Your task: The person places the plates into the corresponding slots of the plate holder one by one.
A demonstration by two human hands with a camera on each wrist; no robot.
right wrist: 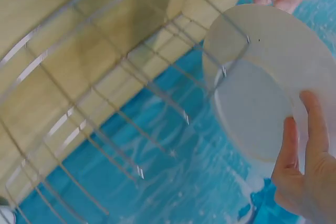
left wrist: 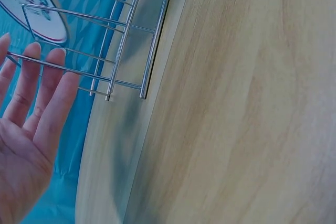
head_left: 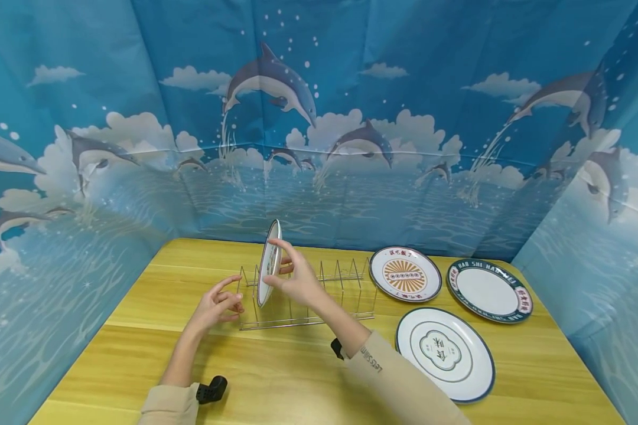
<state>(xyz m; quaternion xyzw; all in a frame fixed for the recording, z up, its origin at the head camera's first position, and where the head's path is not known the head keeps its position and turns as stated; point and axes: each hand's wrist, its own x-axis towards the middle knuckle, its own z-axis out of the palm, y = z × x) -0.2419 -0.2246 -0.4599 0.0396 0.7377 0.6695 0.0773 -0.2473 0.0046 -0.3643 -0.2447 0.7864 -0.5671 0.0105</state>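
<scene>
A white plate (head_left: pixel 269 264) with a dark rim and printed middle stands nearly upright at the left end of a wire dish rack (head_left: pixel 308 322). My right hand (head_left: pixel 302 282) grips it, thumb on the printed face and fingers behind. From the right wrist view, the plate's plain back (right wrist: pixel 252 108) shows beside the rack's wires, with two fingers against it. My left hand (head_left: pixel 218 305) is at the rack's left end, its fingers relaxed and touching the end wire (left wrist: pixel 58 66). Whether the plate's lower edge rests on the rack's base is hard to tell.
Right of the rack lie a plate with an orange sunburst (head_left: pixel 405 275), an oval green-rimmed plate (head_left: pixel 490 291) and a large blue-rimmed plate (head_left: pixel 444 354). A dolphin-printed curtain (head_left: pixel 319 195) hangs behind the wooden table (head_left: pixel 276 378).
</scene>
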